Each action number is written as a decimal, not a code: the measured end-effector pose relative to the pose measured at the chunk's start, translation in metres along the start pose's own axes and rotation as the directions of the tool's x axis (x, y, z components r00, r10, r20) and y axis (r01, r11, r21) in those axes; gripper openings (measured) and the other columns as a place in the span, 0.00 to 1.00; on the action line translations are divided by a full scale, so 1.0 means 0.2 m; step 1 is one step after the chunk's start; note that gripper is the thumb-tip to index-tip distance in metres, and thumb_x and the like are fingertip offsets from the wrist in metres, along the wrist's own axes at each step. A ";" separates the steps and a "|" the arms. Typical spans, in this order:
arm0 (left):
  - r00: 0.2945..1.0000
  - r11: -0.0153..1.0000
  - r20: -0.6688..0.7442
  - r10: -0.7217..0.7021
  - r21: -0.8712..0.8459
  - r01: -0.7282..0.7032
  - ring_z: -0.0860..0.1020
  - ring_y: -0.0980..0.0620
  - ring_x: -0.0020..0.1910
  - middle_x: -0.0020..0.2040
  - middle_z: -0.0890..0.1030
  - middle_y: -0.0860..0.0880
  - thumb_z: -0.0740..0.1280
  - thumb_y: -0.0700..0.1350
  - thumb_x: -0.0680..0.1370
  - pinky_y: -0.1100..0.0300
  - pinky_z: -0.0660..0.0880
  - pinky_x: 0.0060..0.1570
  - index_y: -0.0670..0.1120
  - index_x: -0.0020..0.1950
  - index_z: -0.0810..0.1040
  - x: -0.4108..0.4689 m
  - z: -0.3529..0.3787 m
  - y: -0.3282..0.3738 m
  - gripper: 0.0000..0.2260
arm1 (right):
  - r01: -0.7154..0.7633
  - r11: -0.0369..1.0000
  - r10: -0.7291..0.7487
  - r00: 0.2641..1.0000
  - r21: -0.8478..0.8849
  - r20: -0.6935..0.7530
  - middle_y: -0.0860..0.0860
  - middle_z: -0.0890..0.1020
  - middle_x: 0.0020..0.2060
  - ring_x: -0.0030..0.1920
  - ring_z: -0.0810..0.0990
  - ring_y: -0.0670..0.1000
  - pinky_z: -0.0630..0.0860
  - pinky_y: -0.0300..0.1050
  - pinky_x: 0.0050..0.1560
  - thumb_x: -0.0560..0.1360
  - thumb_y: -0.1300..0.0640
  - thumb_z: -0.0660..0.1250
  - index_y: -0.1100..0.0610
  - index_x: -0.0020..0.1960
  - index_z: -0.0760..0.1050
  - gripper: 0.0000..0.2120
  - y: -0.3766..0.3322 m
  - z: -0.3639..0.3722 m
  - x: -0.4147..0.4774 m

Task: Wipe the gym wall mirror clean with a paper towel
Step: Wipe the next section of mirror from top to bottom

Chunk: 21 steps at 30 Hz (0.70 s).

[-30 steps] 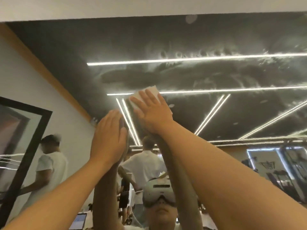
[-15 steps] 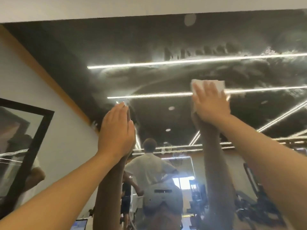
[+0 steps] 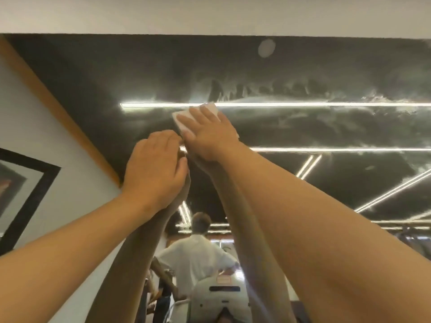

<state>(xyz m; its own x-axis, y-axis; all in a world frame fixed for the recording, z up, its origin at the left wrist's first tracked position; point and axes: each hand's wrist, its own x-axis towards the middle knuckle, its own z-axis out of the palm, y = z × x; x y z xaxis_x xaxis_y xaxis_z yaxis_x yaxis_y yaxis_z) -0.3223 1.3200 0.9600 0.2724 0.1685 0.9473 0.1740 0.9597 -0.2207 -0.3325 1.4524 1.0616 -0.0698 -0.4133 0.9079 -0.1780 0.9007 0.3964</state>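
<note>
The wall mirror (image 3: 326, 66) fills most of the view and carries hazy white smears across its upper part. My right hand (image 3: 207, 134) presses a folded white paper towel (image 3: 180, 117) flat against the glass high up, fingers straight. Only the towel's top and left edges show past the fingers. My left hand (image 3: 155, 169) rests on the mirror just below and left of the right hand, its fingers slightly bent and holding nothing. Both arms reach upward and their reflections meet them at the glass.
The mirror's top edge meets a white wall band (image 3: 210, 15). A smudge spot (image 3: 266, 48) sits near the top. The mirror reflects ceiling light strips (image 3: 326, 104), a person in a white shirt (image 3: 198, 257) and a black-framed picture (image 3: 28, 201) at left.
My right hand slid the towel right, then back left and higher, ending beside my left hand. The left hand stayed on the glass and its fingers curled a little.
</note>
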 end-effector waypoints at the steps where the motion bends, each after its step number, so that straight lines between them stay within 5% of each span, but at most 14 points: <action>1: 1.000 1.000 0.011 -0.005 -0.023 0.006 0.75 0.44 0.60 0.60 0.78 0.44 0.59 0.49 0.80 0.47 0.70 0.60 0.43 0.62 0.75 0.04 0.02 0.03 0.15 | -0.023 1.000 0.023 1.000 0.002 -0.009 0.47 0.46 0.81 0.80 0.42 0.49 0.40 0.56 0.79 0.85 0.46 0.43 0.41 0.81 0.47 0.24 0.09 -0.01 0.01; 8: 0.992 0.982 -0.014 -0.122 -0.147 0.119 0.71 0.44 0.65 0.66 0.75 0.44 0.61 0.47 0.82 0.50 0.64 0.65 0.43 0.69 0.72 0.29 0.15 0.17 0.17 | -0.205 0.978 0.203 0.978 -0.044 -0.035 0.48 0.48 0.81 0.81 0.45 0.52 0.45 0.54 0.79 0.85 0.45 0.42 0.42 0.81 0.47 0.24 0.74 -0.12 -0.10; 13: 0.989 0.983 0.024 -0.144 -0.110 0.146 0.74 0.42 0.58 0.58 0.77 0.45 0.60 0.48 0.81 0.46 0.71 0.59 0.44 0.63 0.74 0.44 0.16 0.11 0.13 | -0.447 0.884 0.438 0.894 -0.135 -0.094 0.50 0.53 0.81 0.79 0.50 0.56 0.54 0.61 0.77 0.79 0.40 0.38 0.43 0.81 0.48 0.30 1.27 -0.18 -0.37; 19: 0.990 0.983 0.035 -0.137 -0.118 0.140 0.74 0.44 0.48 0.46 0.75 0.48 0.61 0.49 0.78 0.46 0.73 0.51 0.48 0.47 0.72 0.46 0.20 0.06 0.06 | -0.673 0.739 0.672 0.739 -0.027 -0.039 0.50 0.45 0.81 0.80 0.41 0.60 0.42 0.65 0.76 0.85 0.46 0.41 0.42 0.81 0.43 0.25 1.24 -0.20 -0.32; 21: 0.988 0.975 0.014 -0.152 -0.159 0.152 0.73 0.44 0.50 0.47 0.75 0.48 0.61 0.47 0.78 0.47 0.72 0.52 0.47 0.48 0.73 0.46 0.22 0.05 0.05 | -0.612 0.790 0.611 0.791 -0.030 -0.033 0.51 0.43 0.81 0.80 0.40 0.61 0.40 0.66 0.76 0.85 0.47 0.42 0.44 0.81 0.42 0.25 1.11 -0.19 -0.18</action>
<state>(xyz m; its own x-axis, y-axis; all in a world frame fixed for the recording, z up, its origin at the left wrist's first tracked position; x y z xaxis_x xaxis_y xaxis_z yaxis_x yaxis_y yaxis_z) -0.3378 1.3542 1.0553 0.2298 0.0240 0.9729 0.3620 0.9259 -0.1083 -0.3328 1.6721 1.1230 -0.1313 0.2280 0.9648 -0.0683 0.9688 -0.2383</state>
